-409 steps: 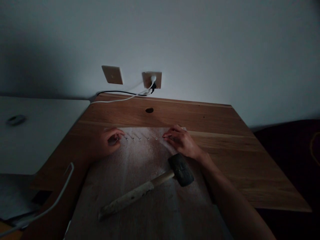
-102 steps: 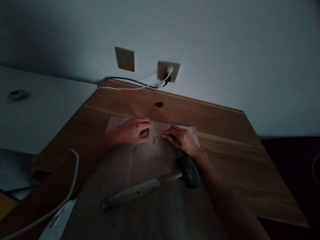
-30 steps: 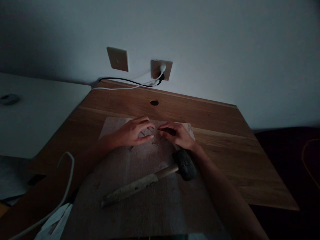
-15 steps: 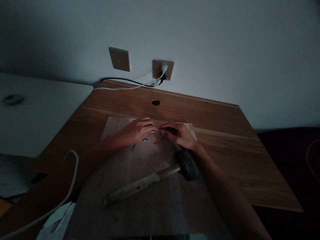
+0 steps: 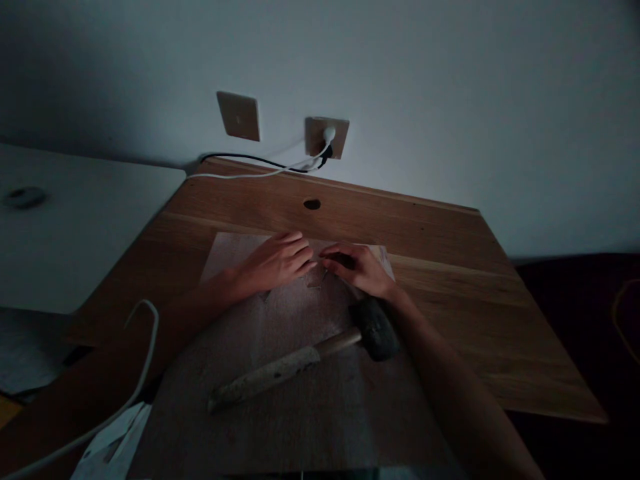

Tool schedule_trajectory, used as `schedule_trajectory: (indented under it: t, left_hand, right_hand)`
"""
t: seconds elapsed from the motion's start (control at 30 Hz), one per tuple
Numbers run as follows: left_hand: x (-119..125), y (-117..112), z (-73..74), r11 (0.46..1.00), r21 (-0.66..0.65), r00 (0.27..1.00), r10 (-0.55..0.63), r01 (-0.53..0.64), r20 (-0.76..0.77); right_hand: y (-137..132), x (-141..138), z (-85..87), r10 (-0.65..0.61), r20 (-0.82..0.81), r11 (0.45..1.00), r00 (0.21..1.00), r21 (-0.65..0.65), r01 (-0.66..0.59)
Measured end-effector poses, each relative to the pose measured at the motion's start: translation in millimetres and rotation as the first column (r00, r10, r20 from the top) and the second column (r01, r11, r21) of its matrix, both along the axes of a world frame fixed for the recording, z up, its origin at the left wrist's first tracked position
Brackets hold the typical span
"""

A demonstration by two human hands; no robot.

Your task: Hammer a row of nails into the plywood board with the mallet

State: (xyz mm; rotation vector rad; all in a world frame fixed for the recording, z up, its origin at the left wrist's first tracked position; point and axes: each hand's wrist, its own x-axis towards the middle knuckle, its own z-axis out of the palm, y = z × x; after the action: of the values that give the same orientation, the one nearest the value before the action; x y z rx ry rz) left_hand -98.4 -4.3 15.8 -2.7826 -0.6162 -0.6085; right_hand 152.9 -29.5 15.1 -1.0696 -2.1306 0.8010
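A thin wooden board (image 5: 300, 320) lies in front of me with a few small nails (image 5: 314, 287) on its far part. My left hand (image 5: 287, 257) rests over the board, fingers curled and closed together; whatever is under its fingertips is hidden. Just to its right, my right hand (image 5: 357, 267) is bent in a pinch, with a thin nail (image 5: 325, 272) showing at the thumb tip. Nearer to me, a mallet lies across the board, its black head (image 5: 375, 330) beside my right wrist and its worn wooden handle (image 5: 265, 380) pointing left.
The board sits on a wooden tabletop (image 5: 450, 300) with a round hole (image 5: 312, 205). Behind it, cables run to a wall socket (image 5: 327, 137). A white surface (image 5: 90, 233) stands at the left. A white cable (image 5: 150, 347) curves across my left forearm.
My left hand has shifted slightly right and towards me, and a nail that lay visible beside its fingers is now out of sight. My right hand and the mallet stay in place.
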Motion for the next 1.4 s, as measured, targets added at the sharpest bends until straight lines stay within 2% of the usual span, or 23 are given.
schedule_trajectory:
  t: [0.17,0.33,0.53,1.13,1.4]
  left_hand:
    - [-3.0,0.5,-0.2,0.999,-0.036,0.993,-0.004,0.008,0.114]
    - [-6.8,0.8,-2.7,0.986,-0.134,0.979,-0.076,0.102,0.191]
    - [-10.8,3.7,-2.6,0.972,-0.199,0.973,-0.083,0.127,0.215]
    - [-15.2,4.7,0.5,0.964,-0.225,0.981,-0.103,0.139,0.167]
    - [-15.4,4.6,0.8,0.956,-0.245,0.975,-0.117,0.163,0.191]
  right_hand:
    - [-1.8,-0.3,2.1,-0.023,0.016,0.999,1.0,-0.045,0.024]
    - [-1.9,-0.1,2.6,-0.022,-0.009,0.998,1.0,-0.059,0.022]
    - [-2.1,0.4,1.3,-0.03,0.007,0.999,1.0,-0.045,0.031]
    - [-2.5,0.7,2.5,-0.026,0.026,0.998,0.999,-0.055,0.027]
    - [-2.8,0.0,4.1,-0.035,0.036,0.996,0.999,-0.079,0.038]
